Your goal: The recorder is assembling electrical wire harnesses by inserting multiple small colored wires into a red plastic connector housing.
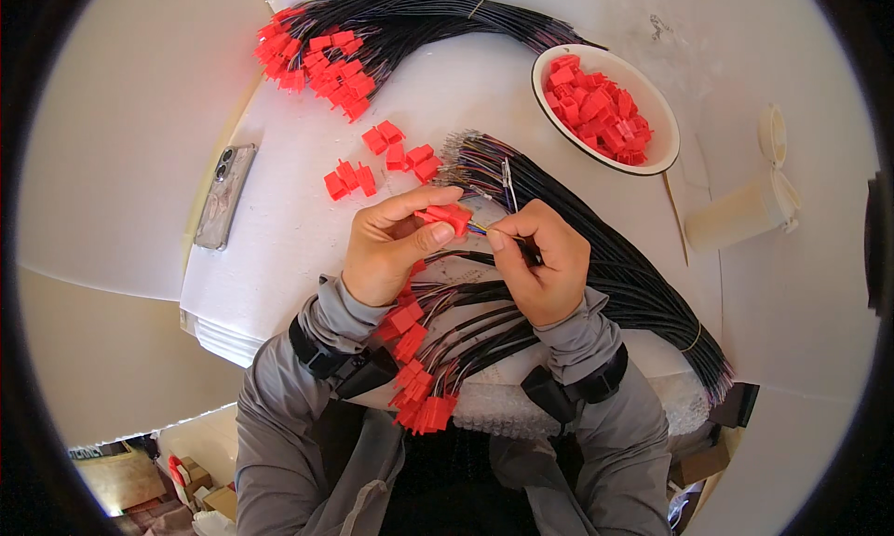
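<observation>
Between the thumb and fingers of my left hand is a red plastic connector housing. My right hand pinches thin coloured wires that run up to the housing's right side; how deep they sit inside cannot be seen. Beneath and beyond my right hand lies a thick bundle of black cables, its bare terminal ends fanned out near the housing. Nearer to me, cables fitted with red connectors hang over the front edge of the table. Several loose red housings lie just beyond my left hand.
At the back right stands a white bowl filled with red housings. A tied bundle of black cables with red connectors lies along the back. The phone is at left; a thin stick and a lidded pale container are at right.
</observation>
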Available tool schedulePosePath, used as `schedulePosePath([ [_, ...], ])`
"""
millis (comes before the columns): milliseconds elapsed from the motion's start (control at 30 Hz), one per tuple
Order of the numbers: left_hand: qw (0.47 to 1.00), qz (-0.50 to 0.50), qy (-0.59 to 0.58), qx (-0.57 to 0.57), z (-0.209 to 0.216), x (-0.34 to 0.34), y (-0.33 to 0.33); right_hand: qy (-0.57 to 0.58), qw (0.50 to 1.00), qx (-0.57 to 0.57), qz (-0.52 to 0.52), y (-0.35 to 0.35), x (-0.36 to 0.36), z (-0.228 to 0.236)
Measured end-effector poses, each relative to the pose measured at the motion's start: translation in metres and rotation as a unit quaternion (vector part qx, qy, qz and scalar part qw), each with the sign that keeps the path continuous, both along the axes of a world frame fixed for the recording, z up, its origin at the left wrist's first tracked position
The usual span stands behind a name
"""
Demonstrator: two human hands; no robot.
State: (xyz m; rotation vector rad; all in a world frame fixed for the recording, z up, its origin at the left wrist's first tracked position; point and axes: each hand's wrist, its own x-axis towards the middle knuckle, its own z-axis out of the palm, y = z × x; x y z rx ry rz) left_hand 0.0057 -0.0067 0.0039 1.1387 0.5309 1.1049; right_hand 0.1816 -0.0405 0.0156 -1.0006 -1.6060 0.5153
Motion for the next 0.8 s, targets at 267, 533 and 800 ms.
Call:
schedulePosePath([
  [267,0.999,-0.019,-0.024,-0.018,-0.0007,0.0,0.0008,0.02,1.0,-0.007,-0.01,-0.0022,-0.0011,0.001],
  [533,0.999,-0.016,-0.034,-0.02,-0.0006,0.0013,-0.0005,0.027,1.0,-0.005,-0.014,-0.0027,0.0001,-0.0015],
  [800,0.998,-0.024,-0.05,-0.023,-0.0019,0.0002,0.0007,0.019,1.0,0.012,-0.004,0.0,-0.0014,0.001],
])
